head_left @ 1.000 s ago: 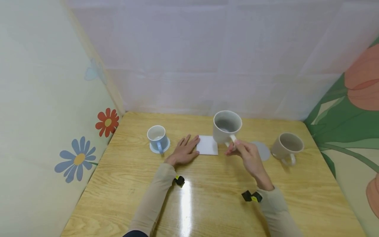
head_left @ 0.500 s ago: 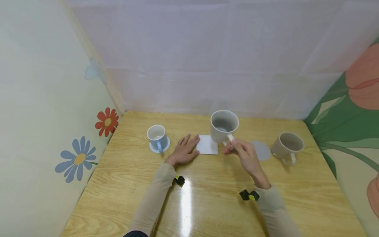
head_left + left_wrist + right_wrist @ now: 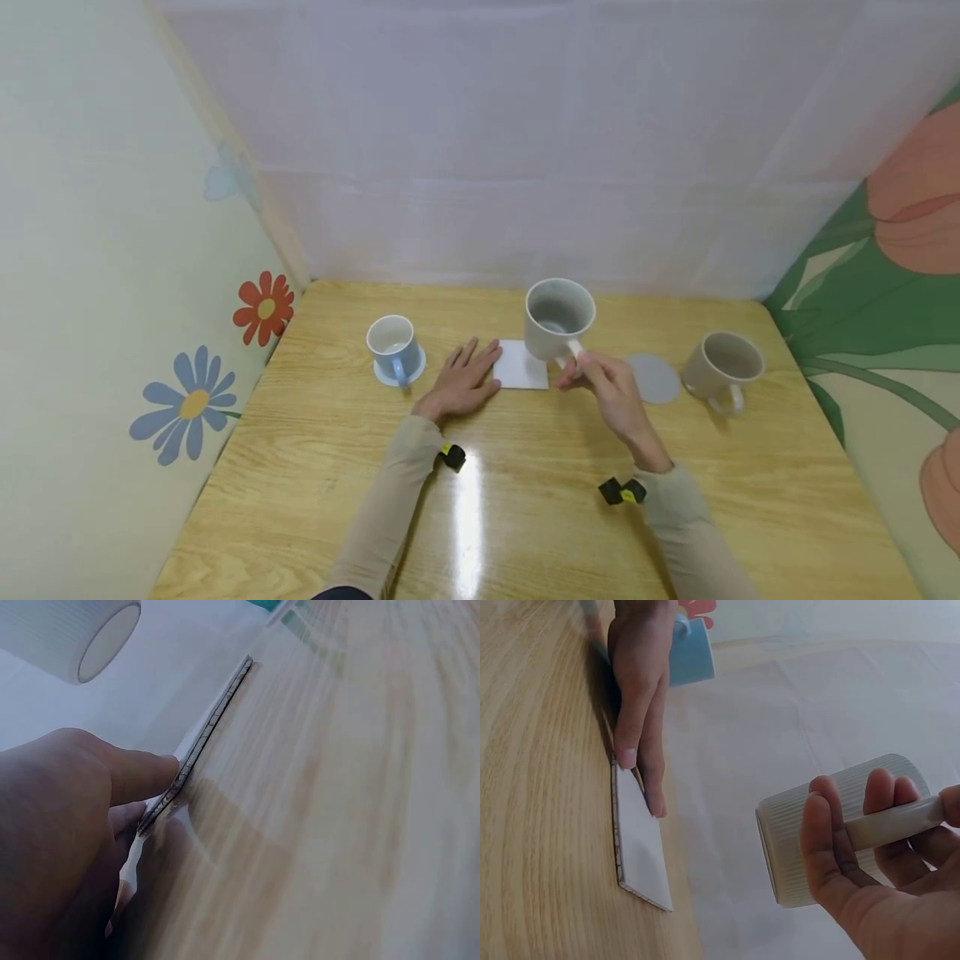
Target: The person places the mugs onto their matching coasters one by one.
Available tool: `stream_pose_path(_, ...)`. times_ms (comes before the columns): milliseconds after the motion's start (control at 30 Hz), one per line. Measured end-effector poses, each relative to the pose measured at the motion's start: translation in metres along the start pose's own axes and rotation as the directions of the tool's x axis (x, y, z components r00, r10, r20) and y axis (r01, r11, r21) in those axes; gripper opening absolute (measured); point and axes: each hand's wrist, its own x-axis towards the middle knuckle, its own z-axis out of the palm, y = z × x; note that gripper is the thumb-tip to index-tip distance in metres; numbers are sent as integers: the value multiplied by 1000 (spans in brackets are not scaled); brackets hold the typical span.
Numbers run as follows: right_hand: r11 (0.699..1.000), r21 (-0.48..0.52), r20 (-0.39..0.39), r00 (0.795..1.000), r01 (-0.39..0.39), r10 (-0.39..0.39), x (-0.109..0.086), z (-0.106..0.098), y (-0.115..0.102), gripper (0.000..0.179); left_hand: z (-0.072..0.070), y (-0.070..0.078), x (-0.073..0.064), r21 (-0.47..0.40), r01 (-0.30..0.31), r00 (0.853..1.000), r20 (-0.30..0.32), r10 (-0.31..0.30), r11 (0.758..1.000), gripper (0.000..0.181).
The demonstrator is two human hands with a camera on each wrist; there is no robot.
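My right hand (image 3: 607, 392) grips a ribbed pale grey mug (image 3: 795, 847) by its handle, fingers curled round it. The mug hangs above the table, overlapping the right part of a square white coaster (image 3: 517, 368) in the head view. From the right wrist, the mug's base shows well apart from the coaster. My left hand (image 3: 461, 383) lies on the table with fingers extended, thumb and fingertips at the coaster's left edge. In the left wrist view the thumb (image 3: 146, 774) touches the coaster's edge (image 3: 214, 724), and the mug's underside (image 3: 109, 641) shows above.
Left of my left hand a light blue mug (image 3: 397, 354) stands on a round pale coaster (image 3: 381, 375). On the right lie a round grey coaster (image 3: 654, 379) and, just past it, a beige-grey mug (image 3: 705, 375). A white-covered wall (image 3: 450, 167) borders the table's far edge.
My right hand has brought the mug a little to the left, farther over the square coaster. The left hand stays in place at the coaster's edge. The head view shifts slightly.
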Motion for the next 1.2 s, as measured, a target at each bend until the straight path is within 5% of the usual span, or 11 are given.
stream_pose_path(1200, 996, -45, 19, 997, -74, 75, 0, 12, 15, 43, -1, 2, 0, 2, -7, 1000, -11, 7, 1000, 68)
